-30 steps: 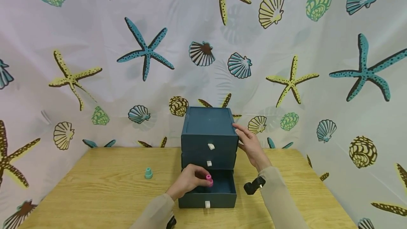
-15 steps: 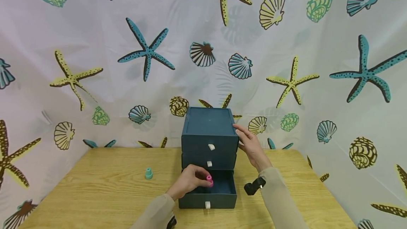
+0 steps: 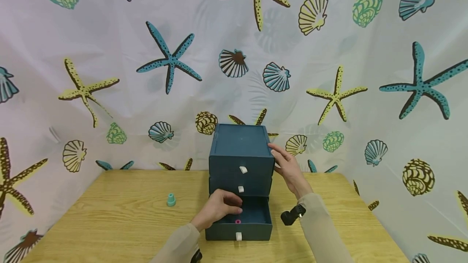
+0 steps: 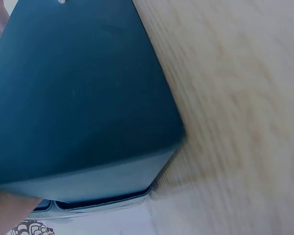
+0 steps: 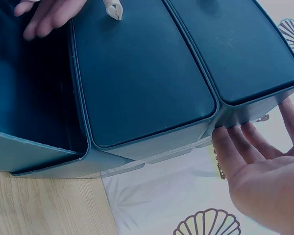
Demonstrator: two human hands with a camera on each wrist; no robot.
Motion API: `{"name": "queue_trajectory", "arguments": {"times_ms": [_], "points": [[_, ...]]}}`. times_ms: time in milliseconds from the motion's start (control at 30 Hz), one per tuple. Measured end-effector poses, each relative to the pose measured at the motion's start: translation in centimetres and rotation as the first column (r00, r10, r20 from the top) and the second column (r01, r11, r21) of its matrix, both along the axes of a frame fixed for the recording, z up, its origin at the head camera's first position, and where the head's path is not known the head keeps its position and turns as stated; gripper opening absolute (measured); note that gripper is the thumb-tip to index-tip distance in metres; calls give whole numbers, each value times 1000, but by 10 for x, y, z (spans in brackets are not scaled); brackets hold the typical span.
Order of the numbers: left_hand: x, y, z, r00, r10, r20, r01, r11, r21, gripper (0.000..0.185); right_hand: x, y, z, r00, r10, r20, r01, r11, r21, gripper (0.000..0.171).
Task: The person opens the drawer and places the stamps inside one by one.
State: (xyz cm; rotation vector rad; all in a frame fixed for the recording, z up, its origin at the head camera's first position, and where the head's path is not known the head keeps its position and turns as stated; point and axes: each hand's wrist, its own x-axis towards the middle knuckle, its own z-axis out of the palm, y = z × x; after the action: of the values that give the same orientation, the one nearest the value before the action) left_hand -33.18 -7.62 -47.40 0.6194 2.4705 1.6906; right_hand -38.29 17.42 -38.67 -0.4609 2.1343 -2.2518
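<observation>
A dark teal three-drawer chest (image 3: pixel 239 149) stands mid-table with its bottom drawer (image 3: pixel 252 228) pulled out. Inside that drawer lies a small pink piece (image 3: pixel 238 221). My left hand (image 3: pixel 232 205) hovers just above it over the drawer's left part, fingers loosely bent and holding nothing. My right hand (image 3: pixel 282 160) rests with straight fingers against the chest's upper right side. In the right wrist view, that hand (image 5: pixel 245 147) touches the chest (image 5: pixel 137 73) at its edge, and the left hand's fingertips (image 5: pixel 49 17) show over the open drawer. The left wrist view shows only the chest's side (image 4: pixel 78 88).
A small teal piece (image 3: pixel 170 200) stands on the wooden table (image 3: pixel 120 214) to the left of the chest. A cloth printed with shells and starfish (image 3: pixel 168 60) hangs behind and at both sides. A black wrist camera (image 3: pixel 290 215) sits on my right sleeve.
My left hand has let go of the pink piece, which now lies on the drawer's floor. The right hand has stayed on the chest.
</observation>
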Motion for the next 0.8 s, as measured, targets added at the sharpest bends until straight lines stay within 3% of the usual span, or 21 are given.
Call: {"name": "queue_trajectory", "arguments": {"times_ms": [200, 400, 633, 800], "points": [[2, -2, -4, 1000, -10, -3, 10, 998, 66, 28, 1, 0, -5, 1000, -2, 6, 2, 1000, 4, 43], [10, -6, 3, 999, 43, -27, -40, 994, 104, 23, 2, -1, -5, 1000, 1, 17, -1, 1000, 9, 44], [6, -18, 4, 995, 75, -65, -65, 988, 142, 24, 4, -2, 3, 1000, -18, 4, 18, 1000, 6, 43], [10, -27, 7, 994, 101, -47, -94, 986, 136, 28, 5, -1, 4, 1000, -22, 15, 22, 1000, -2, 42]]}}
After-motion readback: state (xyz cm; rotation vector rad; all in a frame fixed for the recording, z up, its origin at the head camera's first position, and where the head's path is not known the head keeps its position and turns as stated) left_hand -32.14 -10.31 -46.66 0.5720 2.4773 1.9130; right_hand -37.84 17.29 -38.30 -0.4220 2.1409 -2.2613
